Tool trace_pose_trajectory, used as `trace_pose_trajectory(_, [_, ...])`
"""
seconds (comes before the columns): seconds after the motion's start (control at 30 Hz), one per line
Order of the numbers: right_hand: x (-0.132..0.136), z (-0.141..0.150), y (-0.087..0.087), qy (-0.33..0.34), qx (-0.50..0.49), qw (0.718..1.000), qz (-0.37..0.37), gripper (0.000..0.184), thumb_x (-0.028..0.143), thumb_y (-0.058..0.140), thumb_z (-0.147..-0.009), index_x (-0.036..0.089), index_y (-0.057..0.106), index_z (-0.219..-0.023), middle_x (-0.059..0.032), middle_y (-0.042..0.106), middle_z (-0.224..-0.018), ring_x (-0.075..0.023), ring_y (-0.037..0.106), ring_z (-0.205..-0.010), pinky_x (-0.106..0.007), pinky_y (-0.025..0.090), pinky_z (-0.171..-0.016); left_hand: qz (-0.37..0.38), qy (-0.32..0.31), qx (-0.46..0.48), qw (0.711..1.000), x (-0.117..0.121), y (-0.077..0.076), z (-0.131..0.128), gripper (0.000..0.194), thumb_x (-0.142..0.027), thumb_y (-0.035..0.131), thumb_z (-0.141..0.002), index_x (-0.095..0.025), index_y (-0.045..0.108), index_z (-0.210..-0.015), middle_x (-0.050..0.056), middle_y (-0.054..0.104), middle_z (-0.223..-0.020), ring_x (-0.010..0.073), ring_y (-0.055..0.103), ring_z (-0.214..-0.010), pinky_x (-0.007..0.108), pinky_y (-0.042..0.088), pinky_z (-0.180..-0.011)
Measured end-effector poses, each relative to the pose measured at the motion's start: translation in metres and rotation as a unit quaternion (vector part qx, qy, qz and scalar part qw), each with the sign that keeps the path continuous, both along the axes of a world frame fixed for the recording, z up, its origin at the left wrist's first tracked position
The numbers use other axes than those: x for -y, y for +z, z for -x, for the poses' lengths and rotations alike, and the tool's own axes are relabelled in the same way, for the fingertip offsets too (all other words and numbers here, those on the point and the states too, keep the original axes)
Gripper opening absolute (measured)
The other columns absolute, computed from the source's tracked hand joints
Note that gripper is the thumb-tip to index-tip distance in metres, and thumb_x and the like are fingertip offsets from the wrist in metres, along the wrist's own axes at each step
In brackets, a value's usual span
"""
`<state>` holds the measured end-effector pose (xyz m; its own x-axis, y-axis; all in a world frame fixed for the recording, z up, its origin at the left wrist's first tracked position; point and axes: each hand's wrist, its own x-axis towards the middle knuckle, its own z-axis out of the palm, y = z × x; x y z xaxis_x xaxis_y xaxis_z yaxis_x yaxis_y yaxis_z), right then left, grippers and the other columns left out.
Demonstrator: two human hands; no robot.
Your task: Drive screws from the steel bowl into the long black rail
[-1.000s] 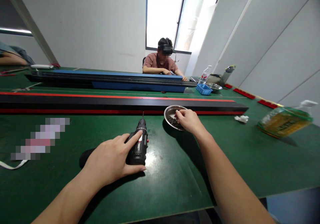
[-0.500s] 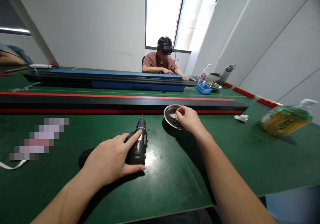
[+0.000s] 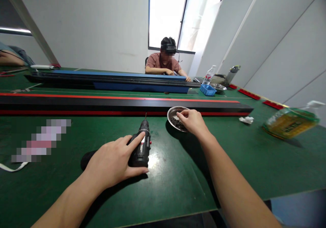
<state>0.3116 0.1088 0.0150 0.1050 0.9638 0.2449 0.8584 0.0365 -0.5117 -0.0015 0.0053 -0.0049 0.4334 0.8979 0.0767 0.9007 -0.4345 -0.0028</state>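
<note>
On the green table, a black cordless drill (image 3: 140,153) lies on its side, its thin bit pointing away from me. My left hand (image 3: 112,158) is wrapped over the drill's body, with the index finger along it and the thumb at its rear. Over the right side of a shallow metal bowl (image 3: 169,120), my right hand (image 3: 192,120) has its thumb and fingertips pinched together; what they hold, if anything, is too small to make out. Small dark screws (image 3: 178,123) lie in the bowl. Just behind it runs a long black bar with red edges (image 3: 127,104).
A second long bar, blue and black (image 3: 140,85), lies farther back, with a person (image 3: 160,63) seated behind it. To the right are a crumpled tissue (image 3: 246,120), a yellow-labelled jug (image 3: 290,122), a blue basket (image 3: 208,90) and a clear bottle (image 3: 209,75).
My right hand's fingertips have shifted slightly left over the bowl. My left hand and the drill have stayed in place.
</note>
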Motion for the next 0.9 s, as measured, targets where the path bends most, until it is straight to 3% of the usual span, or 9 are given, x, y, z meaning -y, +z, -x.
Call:
trace_pose_trajectory(0.2, [-0.001, 0.001, -0.003, 0.006, 0.007, 1.0, -0.003, 0.027, 0.031, 0.062, -0.104, 0.02, 0.086, -0.098, -0.0101, 0.084, -0.102, -0.0227, 0.077, -0.092, -0.028, 0.049, -0.08, 0.005, 0.002, -0.003, 1.0, 0.0, 0.001, -0.001, 0.1, -0.08, 0.063, -0.084, -0.038, 0.03, -0.169, 0.012, 0.069, -0.14, 0.0364, 0.074, -0.11, 0.047, 0.06, -0.088])
trace_pose_trajectory(0.4, [0.001, 0.012, -0.004, 0.042, -0.03, 0.996, -0.075, 0.024, 0.028, 0.063, -0.102, 0.022, 0.085, -0.104, -0.0074, 0.084, -0.108, -0.0225, 0.077, -0.099, -0.028, 0.051, -0.088, 0.011, 0.003, 0.007, 1.0, 0.002, 0.004, -0.001, 0.097, -0.075, 0.065, -0.086, -0.037, 0.032, -0.169, 0.013, 0.068, -0.142, 0.0367, 0.074, -0.112, 0.047, 0.059, -0.091])
trace_pose_trajectory(0.53, [0.016, 0.043, 0.001, 0.085, -0.077, 0.986, -0.122, 0.027, 0.034, 0.06, -0.105, 0.022, 0.084, -0.102, -0.0062, 0.084, -0.102, -0.0201, 0.075, -0.091, -0.028, 0.052, -0.088, 0.025, -0.001, 0.016, 1.0, 0.006, 0.007, -0.001, 0.099, -0.073, 0.07, -0.083, -0.037, 0.035, -0.168, 0.014, 0.07, -0.14, 0.0374, 0.075, -0.111, 0.048, 0.06, -0.091])
trace_pose_trajectory(0.7, [0.028, 0.092, -0.006, 0.17, -0.112, 0.973, -0.108, 0.025, 0.035, 0.062, -0.105, 0.024, 0.084, -0.101, -0.0049, 0.083, -0.104, -0.0189, 0.075, -0.095, -0.026, 0.053, -0.091, 0.044, 0.001, 0.024, 0.999, 0.01, 0.011, -0.002, 0.101, -0.072, 0.073, -0.08, -0.038, 0.036, -0.167, 0.013, 0.07, -0.141, 0.0375, 0.074, -0.115, 0.049, 0.06, -0.096])
trace_pose_trajectory(0.77, [0.021, 0.106, -0.015, 0.182, -0.126, 0.971, -0.087, 0.024, 0.033, 0.062, -0.105, 0.024, 0.084, -0.107, -0.005, 0.083, -0.109, -0.0195, 0.076, -0.101, -0.026, 0.053, -0.095, 0.051, -0.001, 0.027, 0.998, 0.011, 0.012, -0.002, 0.101, -0.071, 0.073, -0.08, -0.038, 0.036, -0.168, 0.013, 0.07, -0.141, 0.0376, 0.074, -0.116, 0.05, 0.06, -0.097])
trace_pose_trajectory(0.9, [-0.009, 0.121, -0.035, 0.136, -0.135, 0.98, -0.048, 0.028, 0.034, 0.06, -0.106, 0.023, 0.085, -0.113, -0.0075, 0.083, -0.117, -0.0231, 0.076, -0.112, -0.028, 0.052, -0.102, 0.061, -0.007, 0.038, 0.997, 0.013, 0.013, -0.002, 0.103, -0.071, 0.074, -0.078, -0.038, 0.035, -0.168, 0.013, 0.069, -0.143, 0.0378, 0.073, -0.119, 0.052, 0.059, -0.1])
